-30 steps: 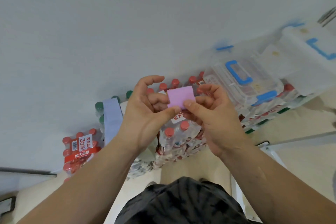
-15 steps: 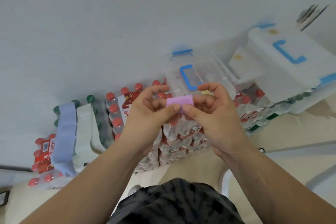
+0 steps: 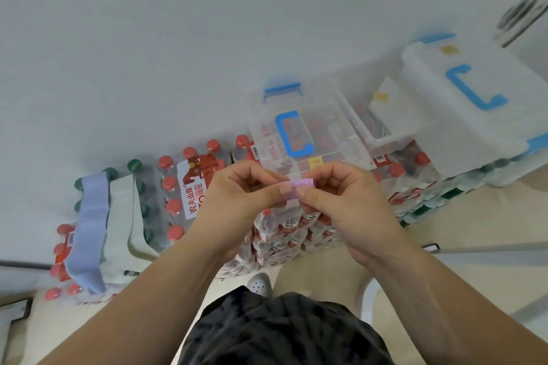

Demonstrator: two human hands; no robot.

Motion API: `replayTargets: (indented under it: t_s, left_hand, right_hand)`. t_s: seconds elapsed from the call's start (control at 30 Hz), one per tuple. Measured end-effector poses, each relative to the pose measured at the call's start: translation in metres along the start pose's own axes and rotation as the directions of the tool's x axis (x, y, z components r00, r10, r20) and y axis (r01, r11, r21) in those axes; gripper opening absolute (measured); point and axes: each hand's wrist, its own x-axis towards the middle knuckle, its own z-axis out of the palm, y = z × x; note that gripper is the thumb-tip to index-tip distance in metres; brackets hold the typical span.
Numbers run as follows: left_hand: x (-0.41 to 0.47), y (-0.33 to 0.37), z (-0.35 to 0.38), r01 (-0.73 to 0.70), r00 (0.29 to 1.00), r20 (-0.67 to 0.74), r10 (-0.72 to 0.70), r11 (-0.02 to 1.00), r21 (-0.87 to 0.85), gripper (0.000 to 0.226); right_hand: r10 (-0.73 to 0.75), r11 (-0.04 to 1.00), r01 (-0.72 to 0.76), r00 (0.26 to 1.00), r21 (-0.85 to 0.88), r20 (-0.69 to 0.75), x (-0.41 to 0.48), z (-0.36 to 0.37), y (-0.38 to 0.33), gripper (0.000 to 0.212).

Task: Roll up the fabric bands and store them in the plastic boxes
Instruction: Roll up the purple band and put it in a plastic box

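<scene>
Since a second ago the purple band point(image 3: 300, 184) has gone from a flat square to a short, tight roll between my hands.

Behind everything, a plain white wall point(image 3: 178, 38) fills the upper half of what I see. Along its foot stand shrink-wrapped packs of bottled water point(image 3: 189, 187), red caps mostly, some green ones to the left, on a pale floor point(image 3: 326, 272). On top of the packs at the right sits a large frosted plastic box point(image 3: 444, 127) with a blue handle on its lid. Left of it, and just behind my hands, lies a smaller clear plastic box point(image 3: 323, 139), also with a blue handle and a blue clasp at its far edge.

Over the packs at the left hang two loose bands: a light blue band point(image 3: 89, 231) and, just beside it on the right and touching it, a pale green band point(image 3: 121, 228).

My left hand point(image 3: 237, 198) and right hand point(image 3: 350, 201) meet in front of the clear box, above my dark shorts point(image 3: 281, 332). Both sets of fingers point(image 3: 274, 190) are curled in, thumbs and forefingers pinching the roll, one hand at each end. The roll lies level, held in the air and clear of any box.
</scene>
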Motion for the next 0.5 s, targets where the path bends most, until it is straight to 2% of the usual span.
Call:
replayTargets:
  t_s: [0.1, 0.2, 0.27, 0.37, 0.5]
  left_hand:
    - [0.013, 0.000, -0.005, 0.047, 0.996, 0.072, -0.049, 0.999, 0.026, 0.023]
    - [0.027, 0.003, -0.012, 0.035, 0.973, 0.223, -0.059, 0.994, 0.107, 0.032]
    - [0.037, 0.007, -0.014, -0.004, 0.953, 0.296, -0.058, 0.979, 0.204, 0.029]
    - [0.056, 0.011, -0.017, -0.107, 0.946, 0.323, -0.016, 0.927, 0.359, 0.015]
    - [0.075, 0.010, -0.021, -0.196, 0.920, 0.390, 0.028, 0.896, 0.398, 0.013]
  right_hand:
    - [0.004, 0.999, -0.005, 1.000, -0.049, -0.013, 0.007, 0.001, 0.003, 0.015]
    - [0.003, 0.998, -0.008, 0.997, -0.059, -0.077, 0.014, 0.003, 0.001, 0.016]
    - [-0.020, 0.995, 0.009, 0.993, -0.100, -0.115, 0.019, 0.004, -0.002, 0.014]
    - [-0.023, 0.989, 0.001, 0.989, -0.148, -0.148, 0.024, 0.005, -0.005, 0.009]
    - [-0.011, 0.988, -0.013, 0.987, -0.151, -0.160, 0.024, 0.003, -0.008, 0.015]
